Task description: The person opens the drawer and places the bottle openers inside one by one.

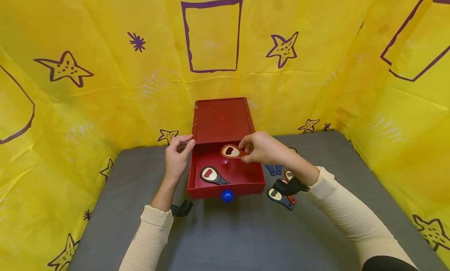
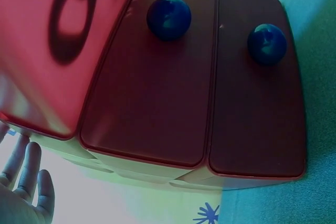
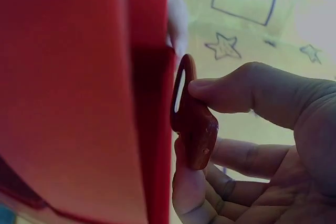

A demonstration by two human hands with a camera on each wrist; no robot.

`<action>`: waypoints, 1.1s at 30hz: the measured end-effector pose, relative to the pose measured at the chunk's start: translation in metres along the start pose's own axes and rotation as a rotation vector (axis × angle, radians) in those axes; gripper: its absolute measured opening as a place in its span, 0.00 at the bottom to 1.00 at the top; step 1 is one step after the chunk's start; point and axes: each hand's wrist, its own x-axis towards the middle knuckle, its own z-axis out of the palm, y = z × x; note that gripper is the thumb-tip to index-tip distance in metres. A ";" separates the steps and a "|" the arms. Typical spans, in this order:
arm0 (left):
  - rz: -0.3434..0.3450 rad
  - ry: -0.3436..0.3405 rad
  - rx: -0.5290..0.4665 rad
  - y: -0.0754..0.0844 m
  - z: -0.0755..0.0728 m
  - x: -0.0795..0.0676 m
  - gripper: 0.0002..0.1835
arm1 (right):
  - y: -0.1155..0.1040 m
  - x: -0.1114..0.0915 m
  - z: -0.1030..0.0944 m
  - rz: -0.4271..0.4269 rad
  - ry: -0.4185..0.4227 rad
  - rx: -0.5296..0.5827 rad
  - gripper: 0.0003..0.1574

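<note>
A red drawer unit (image 1: 224, 120) stands against the back wall with its top drawer (image 1: 225, 189) pulled out. My right hand (image 1: 261, 148) pinches an orange bottle opener (image 1: 230, 150) by its handle, over the right side of the drawer. In the right wrist view, thumb and fingers grip this bottle opener (image 3: 197, 124) beside the red drawer side. Inside the drawer lies a black bottle opener (image 1: 211, 174) with a cream oval head. My left hand (image 1: 177, 155) is at the unit's left side, fingertips right at its edge; its fingers (image 2: 29, 169) look relaxed in the left wrist view.
More bottle openers, among them a blue one (image 1: 279, 196), lie on the grey table (image 1: 246, 239) right of the unit. A blue knob (image 1: 227, 196) sticks out from the open drawer. Two lower drawers (image 2: 152, 93) are closed. Yellow patterned cloth (image 1: 154, 67) surrounds the table.
</note>
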 end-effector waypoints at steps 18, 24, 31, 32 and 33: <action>-0.022 -0.010 0.013 -0.003 -0.001 -0.001 0.15 | -0.010 0.020 0.053 0.095 -0.051 -0.117 0.22; -0.020 -0.008 0.016 -0.002 -0.002 -0.001 0.15 | -0.013 0.019 0.059 0.094 -0.067 -0.124 0.21; -0.010 -0.009 0.010 -0.002 -0.001 0.000 0.15 | -0.011 0.009 0.046 0.032 -0.012 -0.025 0.19; -0.010 -0.009 0.010 -0.002 -0.001 -0.001 0.15 | -0.009 0.007 0.042 0.020 0.000 -0.011 0.19; -0.009 -0.009 0.009 -0.002 -0.001 -0.001 0.15 | -0.008 0.005 0.038 0.012 0.010 0.006 0.19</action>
